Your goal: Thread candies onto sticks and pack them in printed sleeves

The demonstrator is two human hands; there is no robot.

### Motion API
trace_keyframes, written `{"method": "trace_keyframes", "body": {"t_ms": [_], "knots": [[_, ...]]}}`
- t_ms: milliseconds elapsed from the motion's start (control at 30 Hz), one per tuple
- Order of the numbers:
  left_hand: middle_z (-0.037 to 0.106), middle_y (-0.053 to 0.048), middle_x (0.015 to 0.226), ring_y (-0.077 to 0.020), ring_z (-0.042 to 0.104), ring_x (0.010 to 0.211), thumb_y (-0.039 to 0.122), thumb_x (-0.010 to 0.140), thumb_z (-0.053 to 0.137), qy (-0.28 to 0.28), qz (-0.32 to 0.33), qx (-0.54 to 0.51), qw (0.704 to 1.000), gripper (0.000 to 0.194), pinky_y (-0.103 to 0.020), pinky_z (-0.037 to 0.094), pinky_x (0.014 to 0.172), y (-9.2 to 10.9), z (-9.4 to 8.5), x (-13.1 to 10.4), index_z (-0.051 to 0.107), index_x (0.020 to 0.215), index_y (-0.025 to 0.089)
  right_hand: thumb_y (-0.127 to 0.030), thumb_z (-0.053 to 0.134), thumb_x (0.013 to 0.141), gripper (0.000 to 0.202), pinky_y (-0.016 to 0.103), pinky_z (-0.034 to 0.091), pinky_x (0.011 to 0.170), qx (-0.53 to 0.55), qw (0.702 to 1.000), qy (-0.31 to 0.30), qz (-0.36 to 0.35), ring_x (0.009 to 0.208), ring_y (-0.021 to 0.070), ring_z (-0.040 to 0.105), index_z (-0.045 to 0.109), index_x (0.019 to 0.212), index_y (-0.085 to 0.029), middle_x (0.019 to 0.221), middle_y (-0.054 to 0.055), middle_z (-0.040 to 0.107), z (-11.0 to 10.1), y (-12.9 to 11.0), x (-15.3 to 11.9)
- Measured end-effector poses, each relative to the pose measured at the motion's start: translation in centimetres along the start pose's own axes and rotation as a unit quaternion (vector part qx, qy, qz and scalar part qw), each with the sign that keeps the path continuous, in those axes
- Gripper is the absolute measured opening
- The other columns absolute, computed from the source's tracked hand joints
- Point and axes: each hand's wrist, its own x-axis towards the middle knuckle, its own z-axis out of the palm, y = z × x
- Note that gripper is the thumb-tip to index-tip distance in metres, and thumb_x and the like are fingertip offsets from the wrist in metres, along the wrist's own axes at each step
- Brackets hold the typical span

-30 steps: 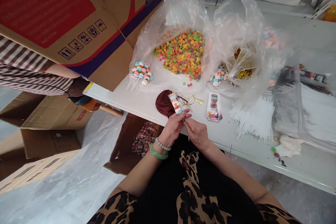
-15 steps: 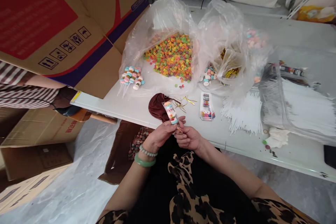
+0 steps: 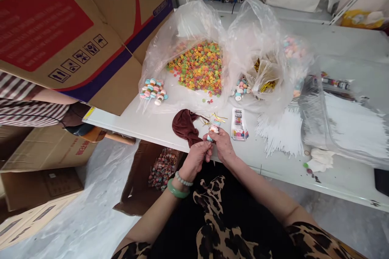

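Note:
A candy stick (image 3: 214,128) of stacked pastel pieces stands tilted in front of me at the table's edge. My right hand (image 3: 224,144) is closed around its body, thumb across the front. Just below, my left hand (image 3: 197,157) pinches at its lower end; the fingers hide the exact spot. A brown cloth (image 3: 184,124) lies beside the hands on the left. Thin gold twist ties (image 3: 219,117) are scattered behind the candy. A stack of printed cards (image 3: 238,123) lies to the right of my right hand.
Clear bags hold colourful ring candies (image 3: 200,66) and gold ties (image 3: 268,85). Finished-looking candy sticks (image 3: 153,90) lie left, white sticks (image 3: 284,129) right. A large carton (image 3: 121,89) overhangs the left side. Below the edge, an open box (image 3: 133,182) contains candies. Another person's striped sleeve (image 3: 18,87) shows.
The candy stick has moved right, from my left hand's hold into my right hand's. My left hand has shifted down and right, to its lower end.

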Motion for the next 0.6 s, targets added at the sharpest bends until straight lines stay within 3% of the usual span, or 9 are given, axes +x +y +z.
{"method": "trace_keyframes", "body": {"t_ms": [100,167,233,267,333,400,467,533,600], "knots": [[0.056,0.0,0.062,-0.0114,0.046,0.055,0.044,0.079,0.065,0.162,0.174,0.135,0.962,0.028,-0.025,0.035,0.054,-1.1,-0.4,0.0,0.061,0.068,0.019,-0.041,0.07,0.068,0.028,0.027,0.046,0.057,-0.007,1.0,0.016,-0.025,0.054,0.0142,0.057,0.055,0.08,-0.02,0.06,-0.001,0.064,0.7,0.4,1.4],[0.058,-0.001,0.067,-0.0132,0.049,0.065,0.04,0.082,0.063,0.211,0.244,0.182,0.929,0.022,-0.025,0.038,0.063,-1.3,-1.3,0.1,0.064,0.072,0.02,-0.044,0.065,0.074,0.027,0.029,0.046,0.061,-0.083,0.995,-0.035,-0.038,0.059,0.0158,0.058,0.057,0.081,-0.019,0.064,0.001,0.064,0.3,-0.3,2.5],[0.056,0.0,0.064,-0.013,0.047,0.064,0.039,0.084,0.061,0.227,0.257,0.158,0.926,0.023,-0.025,0.038,0.064,-1.1,-2.2,0.4,0.062,0.07,0.021,-0.043,0.057,0.082,0.025,0.031,0.045,0.066,-0.223,0.969,-0.051,-0.096,0.069,0.0182,0.059,0.062,0.085,-0.019,0.076,0.004,0.067,-0.7,-1.7,3.9],[0.053,0.001,0.061,-0.0124,0.046,0.062,0.039,0.084,0.061,0.228,0.249,0.124,0.933,0.025,-0.024,0.037,0.062,-0.9,-2.6,0.6,0.059,0.067,0.02,-0.038,0.054,0.085,0.022,0.032,0.045,0.071,-0.314,0.938,-0.023,-0.146,0.077,0.0196,0.06,0.064,0.088,-0.019,0.085,0.005,0.067,-1.4,-2.5,4.8],[0.049,0.003,0.056,-0.0105,0.042,0.055,0.041,0.082,0.063,0.213,0.215,0.042,0.952,0.029,-0.022,0.034,0.054,-0.4,-3.1,1.0,0.055,0.063,0.019,-0.021,0.049,0.086,0.02,0.035,0.041,0.082,-0.513,0.822,0.079,-0.234,0.095,0.0236,0.057,0.067,0.094,-0.018,0.103,0.01,0.065,-2.8,-4.0,6.5],[0.048,0.004,0.053,-0.0084,0.038,0.048,0.043,0.079,0.064,0.194,0.174,-0.022,0.965,0.031,-0.021,0.028,0.047,0.1,-3.2,1.3,0.053,0.064,0.019,-0.01,0.046,0.084,0.024,0.038,0.038,0.084,-0.673,0.696,0.093,-0.233,0.101,0.0268,0.053,0.069,0.091,-0.016,0.106,0.015,0.063,-3.8,-4.9,8.1],[0.051,0.004,0.054,-0.0067,0.037,0.043,0.043,0.077,0.065,0.18,0.149,-0.056,0.971,0.03,-0.021,0.025,0.043,0.5,-3.1,1.3,0.052,0.065,0.018,-0.006,0.045,0.084,0.026,0.038,0.037,0.082,-0.763,0.606,0.069,-0.213,0.1,0.0283,0.052,0.068,0.09,-0.015,0.102,0.017,0.063,-4.3,-5.2,9.1],[0.054,0.003,0.055,-0.006,0.039,0.041,0.042,0.075,0.066,0.172,0.139,-0.074,0.972,0.029,-0.021,0.026,0.042,1.0,-3.0,1.3,0.053,0.065,0.018,-0.004,0.043,0.084,0.028,0.038,0.037,0.081,-0.794,0.568,0.058,-0.21,0.1,0.0288,0.053,0.067,0.093,-0.014,0.1,0.018,0.063,-4.4,-5.1,9.3],[0.055,0.002,0.054,-0.0054,0.038,0.04,0.039,0.072,0.066,0.175,0.127,-0.084,0.973,0.026,-0.02,0.024,0.041,1.3,-3.0,1.2,0.055,0.066,0.017,-0.003,0.039,0.084,0.03,0.039,0.037,0.081,-0.778,0.585,0.07,-0.218,0.097,0.0287,0.054,0.066,0.095,-0.014,0.098,0.017,0.064,-4.4,-5.1,8.8]]}}
